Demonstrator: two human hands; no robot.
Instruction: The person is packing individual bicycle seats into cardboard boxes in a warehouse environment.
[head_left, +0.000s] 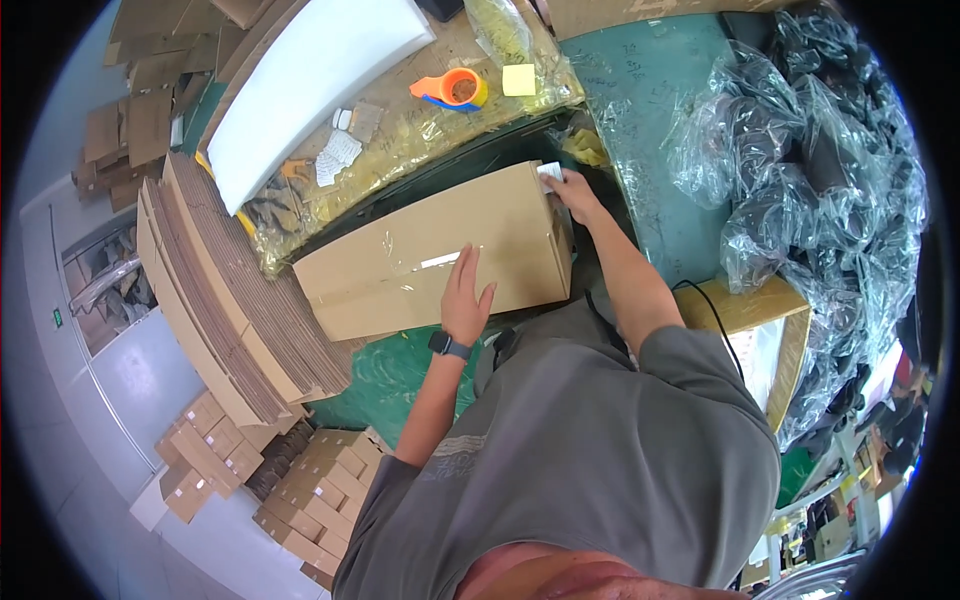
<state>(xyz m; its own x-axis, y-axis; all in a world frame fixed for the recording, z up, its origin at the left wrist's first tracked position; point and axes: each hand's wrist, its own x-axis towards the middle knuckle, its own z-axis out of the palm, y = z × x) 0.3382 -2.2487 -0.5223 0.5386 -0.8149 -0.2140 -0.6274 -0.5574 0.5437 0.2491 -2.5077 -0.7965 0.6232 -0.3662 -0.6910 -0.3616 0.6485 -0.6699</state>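
We are leaning over a long brown cardboard box that lies in the middle of the frame on a green surface. Its top flaps are already closed, and a strip of clear tape glints along the seam, so we judge the sealing done. Our left hand lies flat on the near part of the lid, palm down, fingers spread loose and grasping nothing; a dark watch sits on that wrist. Our right hand reaches to the far right corner of the box, where its fingers press or pinch a small white label at the top edge. Whether the label is already stuck down or only being placed, we cannot tell. What seems left is to smooth that label flat and let go of the box.

In the upper middle of the frame an orange tape dispenser and a yellow pad of notes rest on a plastic-covered board, with a white foam sheet to their left. A stack of flat cardboard fans out at the left. Small brown boxes lie piled on the floor at lower left. Crumpled clear plastic bags with dark contents fill the right side.
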